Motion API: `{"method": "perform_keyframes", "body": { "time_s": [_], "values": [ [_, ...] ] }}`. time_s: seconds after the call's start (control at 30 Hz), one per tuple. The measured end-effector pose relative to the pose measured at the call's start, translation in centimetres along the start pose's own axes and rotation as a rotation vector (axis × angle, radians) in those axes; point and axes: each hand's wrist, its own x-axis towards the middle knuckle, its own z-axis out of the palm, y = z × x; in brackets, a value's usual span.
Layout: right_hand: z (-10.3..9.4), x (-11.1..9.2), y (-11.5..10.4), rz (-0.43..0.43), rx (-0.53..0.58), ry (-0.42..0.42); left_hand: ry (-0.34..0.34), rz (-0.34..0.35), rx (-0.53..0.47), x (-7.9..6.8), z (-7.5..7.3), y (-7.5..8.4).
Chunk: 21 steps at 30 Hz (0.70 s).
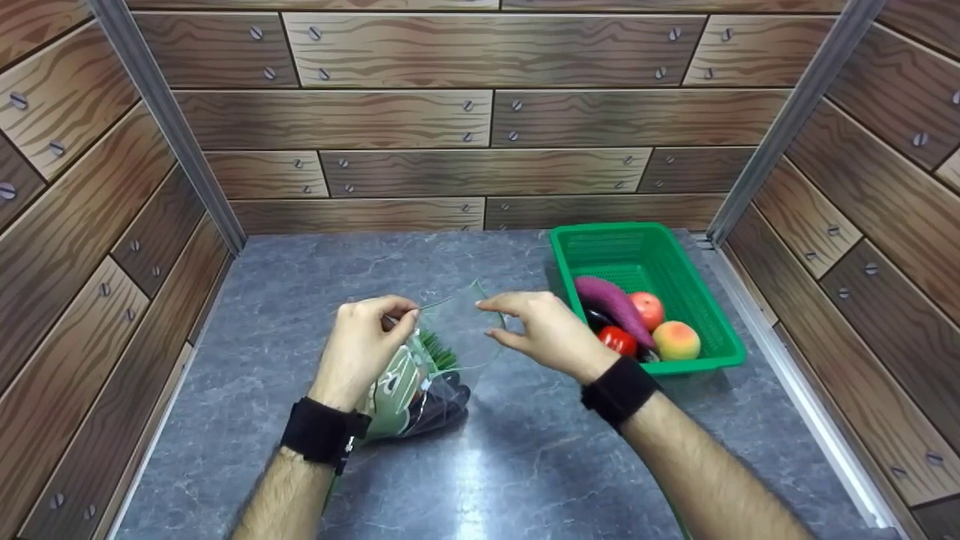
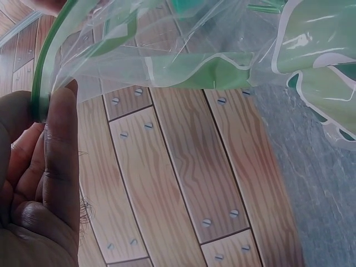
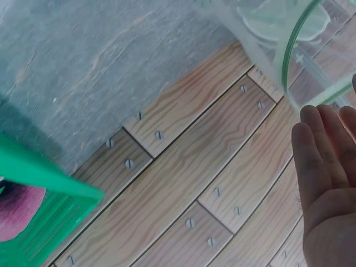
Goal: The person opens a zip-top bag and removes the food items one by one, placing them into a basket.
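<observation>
A clear zip bag with green print (image 1: 390,401) rests on the grey table, its mouth spread wide. Inside it are dark, glossy, rounded pieces (image 1: 450,397) and something green and spiky (image 1: 436,351). My left hand (image 1: 360,341) pinches the green zip edge (image 2: 41,72) between thumb and index finger. Opposite it, my right hand (image 1: 544,330) is at the other side of the mouth, thumb and index finger apart with the rim passing between them. In the right wrist view its straight fingers (image 3: 320,150) reach the green rim (image 3: 288,53); the thumb is mostly cut off.
A green plastic basket (image 1: 679,281) stands on the right. It holds a long purple vegetable (image 1: 615,304), a dark glossy one partly hidden, a red tomato (image 1: 617,340), a peach (image 1: 677,341) and a reddish round fruit (image 1: 646,309). Wood-patterned walls (image 1: 480,120) enclose the table on three sides.
</observation>
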Motion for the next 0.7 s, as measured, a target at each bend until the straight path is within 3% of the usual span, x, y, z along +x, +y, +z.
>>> {"method": "perform_keyframes", "body": {
  "time_s": [0.7],
  "values": [
    [5.5, 3.4, -1.0, 0.012, 0.011, -0.219, 0.012, 0.007, 0.003, -0.1, 0.0, -0.1]
  ]
}}
